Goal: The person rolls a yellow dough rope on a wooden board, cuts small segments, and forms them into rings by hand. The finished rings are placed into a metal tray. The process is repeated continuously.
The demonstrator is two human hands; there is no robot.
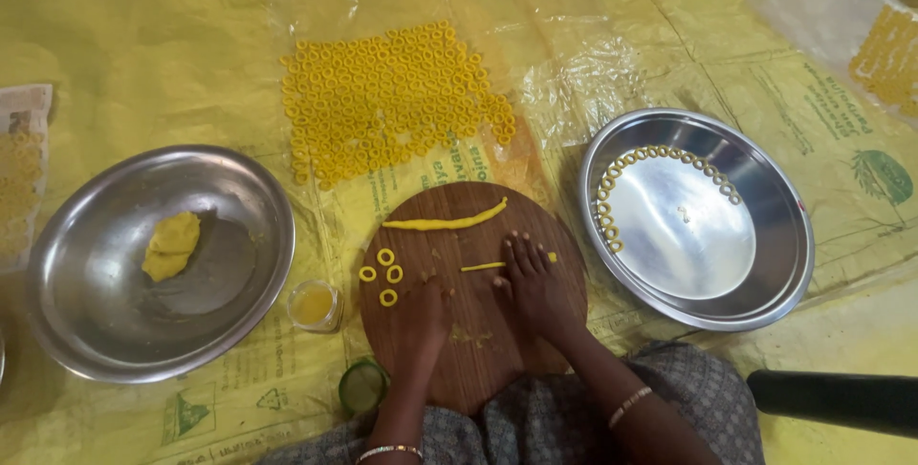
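In the head view, a round wooden board (473,293) lies on a yellow plastic sheet (143,44) spread over the floor. The right hand (529,283) lies flat, palm down, on the board with its fingers spread; a thin strip of yellow dough (486,265) lies under its fingertips, sticking out on both sides. The left hand (421,317) rests on the board too, fingers loosely curled, holding nothing that can be seen. Just beside its fingertips sit four small dough rings (384,274), close together. Near the far edge of the board lies a longer dough rope (445,222), slightly curved.

To the left stands a wide steel plate (86,331) with a lump of yellow dough (172,245) in it. Between this plate and the board sits a small open jar (314,305) with yellow liquid, and a green lid (361,387) lies near the board's lower edge. To the right, a second steel plate (755,274) has rings lined up along its inner rim (660,152). Beyond the board, a large patch of finished rings (392,102) covers a clear plastic sheet.
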